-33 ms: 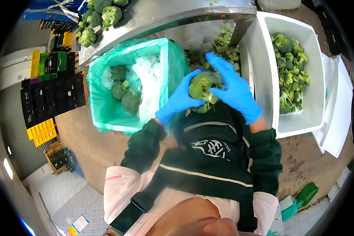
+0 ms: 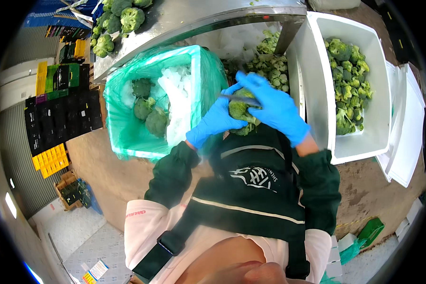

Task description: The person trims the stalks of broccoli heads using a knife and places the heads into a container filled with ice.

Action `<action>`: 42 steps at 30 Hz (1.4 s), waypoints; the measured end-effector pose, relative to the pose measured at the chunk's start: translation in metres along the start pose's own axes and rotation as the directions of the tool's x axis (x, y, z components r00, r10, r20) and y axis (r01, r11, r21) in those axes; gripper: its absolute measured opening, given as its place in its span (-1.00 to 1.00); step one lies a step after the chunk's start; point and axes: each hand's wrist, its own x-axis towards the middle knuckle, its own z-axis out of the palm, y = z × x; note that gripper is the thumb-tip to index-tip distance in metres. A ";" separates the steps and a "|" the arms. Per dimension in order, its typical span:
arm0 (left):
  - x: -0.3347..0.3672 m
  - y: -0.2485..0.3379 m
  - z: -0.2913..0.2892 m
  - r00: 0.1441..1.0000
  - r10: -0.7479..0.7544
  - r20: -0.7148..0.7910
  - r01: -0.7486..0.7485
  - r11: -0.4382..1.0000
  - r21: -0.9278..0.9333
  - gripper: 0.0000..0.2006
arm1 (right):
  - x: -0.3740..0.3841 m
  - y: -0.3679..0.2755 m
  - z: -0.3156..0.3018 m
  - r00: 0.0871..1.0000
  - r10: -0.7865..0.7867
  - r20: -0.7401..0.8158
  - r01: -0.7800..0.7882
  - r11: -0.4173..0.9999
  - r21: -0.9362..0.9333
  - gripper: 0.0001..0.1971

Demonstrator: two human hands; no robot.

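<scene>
A broccoli head (image 2: 238, 111) is held in front of my apron, with the fingers and thumb of my blue-gloved left hand (image 2: 215, 122) wrapped around its left side. My gloved right hand (image 2: 278, 106) grips a knife (image 2: 241, 99), whose thin grey blade lies across the broccoli and reaches toward my left fingers. The knife's handle is hidden inside the right hand. To the left stands a box lined with green plastic (image 2: 149, 152); it holds several broccoli heads (image 2: 143, 109) beside crushed ice (image 2: 176, 92). Green broccoli trimmings (image 2: 272, 71) lie in a heap beyond my hands, under the table.
A metal table (image 2: 189, 16) spans the far side, with more broccoli heads (image 2: 131, 20) at its left. On the right, a white foam box (image 2: 315, 85) contains broccoli florets (image 2: 350, 90). White lids (image 2: 407, 128) lean beside it. Stacked crates (image 2: 61, 113) stand far left.
My right hand has shifted slightly left and turned over the broccoli, and the knife blade now shows clearly across it. My left hand keeps its grip in nearly the same place.
</scene>
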 end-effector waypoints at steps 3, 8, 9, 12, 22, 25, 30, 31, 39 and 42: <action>0.001 0.020 -0.001 0.994 -0.087 0.065 0.097 0.979 -0.179 -0.04 | 0.005 0.003 0.007 0.964 0.172 0.204 -0.168 0.985 -0.035 -0.41; -0.014 -0.002 -0.004 0.970 -0.243 0.022 0.212 0.794 -0.569 -0.11 | 0.002 0.026 0.026 0.759 0.544 -0.357 -0.034 0.581 0.813 -0.54; -0.023 -0.003 -0.002 0.974 -0.223 -0.024 0.162 0.774 -0.613 -0.10 | 0.003 0.028 0.005 0.698 0.646 -0.310 -0.017 0.448 0.894 -0.51; -0.045 -0.001 -0.001 0.985 -0.096 -0.143 -0.049 0.639 -0.768 -0.08 | -0.017 0.034 -0.019 0.709 0.699 -0.088 -0.398 0.501 0.768 -0.35; 0.000 0.021 0.028 0.981 -0.191 0.021 0.124 0.550 -0.826 -0.33 | -0.060 -0.002 -0.038 0.962 0.260 -0.084 -0.260 0.966 0.006 -0.43; 0.015 0.030 0.042 0.988 -0.115 -0.106 -0.003 0.663 -0.749 -0.25 | -0.093 -0.008 -0.066 0.973 0.230 0.000 -0.201 0.851 -0.486 -0.44; 0.030 0.037 0.058 0.981 0.019 -0.193 -0.132 0.796 -0.591 -0.25 | -0.123 0.001 -0.075 0.985 0.168 -0.042 -0.135 0.591 -0.795 -0.46; 0.031 0.043 0.059 0.980 0.038 -0.194 -0.145 0.805 -0.574 -0.25 | -0.125 0.003 -0.076 0.984 0.171 -0.052 -0.144 0.590 -0.795 -0.48; 0.049 0.075 0.085 0.977 0.115 -0.178 -0.177 0.904 -0.390 -0.28 | -0.154 0.039 -0.078 0.962 0.144 -0.233 -0.268 0.659 -0.703 -0.70; 0.062 0.082 0.092 0.997 0.026 -0.075 -0.053 0.919 -0.391 -0.29 | -0.157 0.039 -0.087 0.914 0.235 -0.332 -0.391 0.728 -0.562 -0.87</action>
